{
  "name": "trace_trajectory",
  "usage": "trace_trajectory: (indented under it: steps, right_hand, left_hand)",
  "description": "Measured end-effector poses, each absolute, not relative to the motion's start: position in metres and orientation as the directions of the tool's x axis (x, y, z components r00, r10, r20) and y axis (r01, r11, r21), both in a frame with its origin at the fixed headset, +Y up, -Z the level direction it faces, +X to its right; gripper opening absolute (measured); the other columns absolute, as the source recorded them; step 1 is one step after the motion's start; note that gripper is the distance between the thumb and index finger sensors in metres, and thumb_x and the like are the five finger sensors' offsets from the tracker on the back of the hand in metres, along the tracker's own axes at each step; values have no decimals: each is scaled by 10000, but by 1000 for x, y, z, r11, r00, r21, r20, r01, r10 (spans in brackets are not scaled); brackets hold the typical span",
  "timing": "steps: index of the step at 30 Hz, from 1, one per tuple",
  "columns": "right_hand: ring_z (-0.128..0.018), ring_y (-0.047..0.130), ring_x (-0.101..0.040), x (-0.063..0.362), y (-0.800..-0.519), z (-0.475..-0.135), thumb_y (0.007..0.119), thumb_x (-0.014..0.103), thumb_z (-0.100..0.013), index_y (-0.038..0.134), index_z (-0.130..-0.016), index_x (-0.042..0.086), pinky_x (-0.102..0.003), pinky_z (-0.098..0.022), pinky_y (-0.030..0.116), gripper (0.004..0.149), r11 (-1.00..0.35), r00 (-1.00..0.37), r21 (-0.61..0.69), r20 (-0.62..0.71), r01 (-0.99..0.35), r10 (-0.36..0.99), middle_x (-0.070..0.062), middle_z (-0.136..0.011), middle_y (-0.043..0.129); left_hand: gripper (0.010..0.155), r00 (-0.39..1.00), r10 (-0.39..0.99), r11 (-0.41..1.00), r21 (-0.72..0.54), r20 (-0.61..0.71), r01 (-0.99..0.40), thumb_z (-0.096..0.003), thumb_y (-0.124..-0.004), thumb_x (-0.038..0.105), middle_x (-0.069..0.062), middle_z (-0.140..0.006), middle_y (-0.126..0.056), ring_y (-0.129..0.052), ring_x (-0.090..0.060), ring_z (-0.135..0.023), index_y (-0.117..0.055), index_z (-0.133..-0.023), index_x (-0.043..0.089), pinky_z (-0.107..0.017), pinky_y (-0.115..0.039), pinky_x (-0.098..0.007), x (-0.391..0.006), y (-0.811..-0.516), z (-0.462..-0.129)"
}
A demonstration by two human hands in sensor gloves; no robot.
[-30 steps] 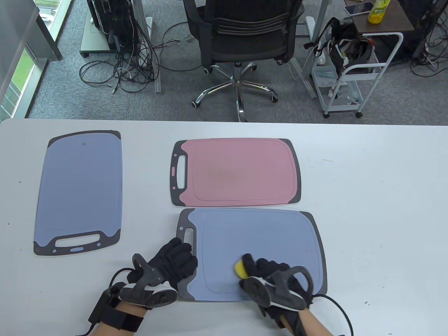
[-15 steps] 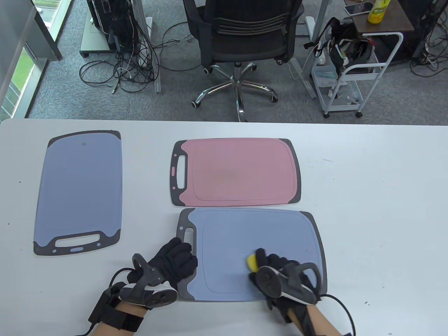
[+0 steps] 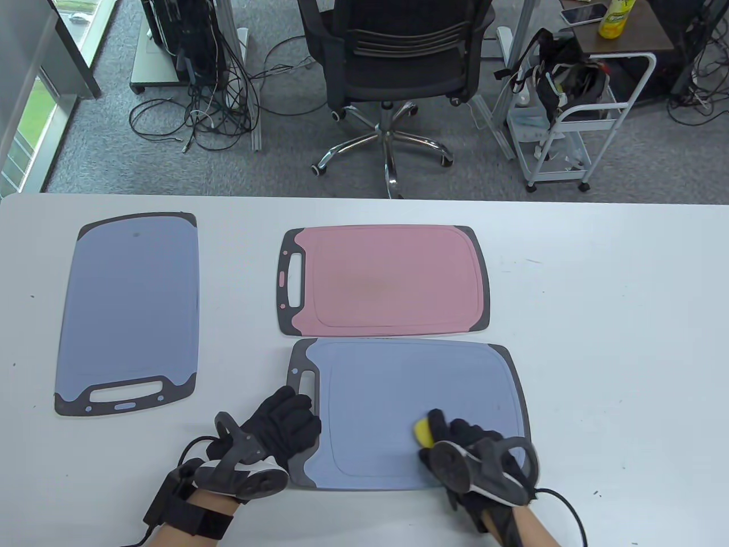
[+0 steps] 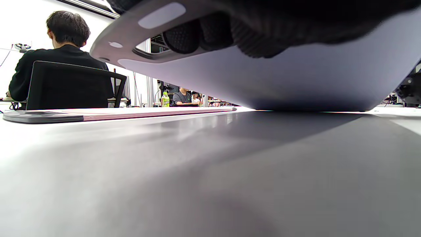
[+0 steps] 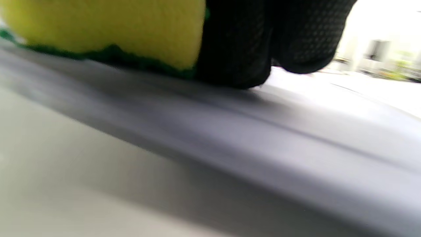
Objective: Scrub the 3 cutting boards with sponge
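A: Left hand (image 3: pixel 285 424)?
B: Black sensor glove, grey tracker strapped on the back, comes in from the bottom edge of the table view. Fingers spread flat and forward, pressing down. In the left wrist view the fingertips (image 4: pixel 215 31) show at the top edge, lying flat.
A: Right hand (image 3: pixel 464 441)?
B: Same black glove and grey tracker, forearm angled in from the bottom right, a cable trailing off the wrist. Fingers curled forward and down, gripping. The right wrist view is blurred, with dark fingertips (image 5: pixel 236 42) bent down to the surface.
A: Hands touching each other?
B: No, well apart.
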State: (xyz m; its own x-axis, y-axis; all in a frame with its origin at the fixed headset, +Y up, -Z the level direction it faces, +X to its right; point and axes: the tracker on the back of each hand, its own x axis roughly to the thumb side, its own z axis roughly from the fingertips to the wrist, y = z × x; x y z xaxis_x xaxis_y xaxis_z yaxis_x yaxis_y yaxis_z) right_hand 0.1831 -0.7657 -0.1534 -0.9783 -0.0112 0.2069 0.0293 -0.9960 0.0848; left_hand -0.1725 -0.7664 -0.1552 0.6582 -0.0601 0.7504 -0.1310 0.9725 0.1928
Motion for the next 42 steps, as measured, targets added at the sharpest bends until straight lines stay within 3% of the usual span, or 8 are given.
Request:
trace_trajectory:
  steps: [3,6,15,19,25,33,38,42]
  right_hand:
    - [-485,914,-202,245,-775,-155,669,558,-455,607,-1012,125,-462,-464,783,708,-992,-999,118,-8,38,-39,-101,-723,823]
    - [-468,917,-235,246,-775,-159,712,525,-456,639,-993,70,-488,-455,776,708,-993,-999,115,-14,-36,34,-145,-698,836]
    - [-489,904,-194,34,-744,-134,664,555,-456,607,-1005,105,-462,-480,779,712,-999,-788,-15,615,30,-33,-105,-714,818]
    - [-482,915,-183,1,-739,-126,639,556,-457,619,-997,110,-452,-473,791,701,-994,-728,-91,677,63,-108,-92,-705,829]
    - [-492,913,-187,84,-751,-142,644,569,-453,606,-1011,141,-453,-475,786,704,-997,-869,-12,488,79,-74,-83,-726,821]
    - [-486,912,-202,250,-775,-147,671,556,-457,602,-1012,125,-461,-465,781,707,-991,-1000,130,-2,2,-2,-103,-725,819]
    - [-459,917,-196,176,-765,-150,681,552,-457,628,-993,76,-460,-452,791,719,-997,-972,77,234,9,10,-120,-690,833]
    - [-441,907,-170,50,-747,-134,659,584,-451,620,-997,87,-443,-452,791,739,-1000,-836,30,547,-10,25,-98,-679,830]
  left_hand:
    - [422,659,-60,973,192,750,-130,-587,-810,380,63,-923,-753,-715,-238,-1008,-596,-938,288,-782,-554,-545,-173,-767,-155]
    - [422,660,-65,972,196,749,-127,-585,-808,380,64,-923,-752,-714,-238,-1008,-595,-938,288,-782,-556,-546,-172,-766,-155]
    - [422,657,-75,971,205,750,-123,-582,-817,380,62,-919,-763,-728,-239,-1003,-606,-935,288,-779,-567,-546,-172,-766,-154]
    - [422,659,-75,971,205,749,-123,-581,-820,380,64,-918,-767,-730,-237,-1003,-610,-934,284,-778,-571,-545,-172,-766,-154]
    - [422,659,-74,972,203,748,-122,-581,-818,382,63,-919,-763,-729,-235,-1003,-606,-935,290,-778,-570,-545,-172,-766,-154]
    - [423,662,-70,974,195,746,-116,-585,-807,381,46,-925,-752,-714,-238,-1009,-593,-938,289,-781,-557,-547,-171,-766,-155]
    - [421,665,-75,974,197,743,-109,-585,-806,376,50,-926,-752,-714,-242,-1009,-594,-938,286,-779,-558,-550,-171,-767,-155]
    - [422,669,-72,975,192,740,-108,-584,-809,377,50,-924,-755,-717,-236,-1010,-595,-936,286,-779,-561,-546,-171,-767,-156]
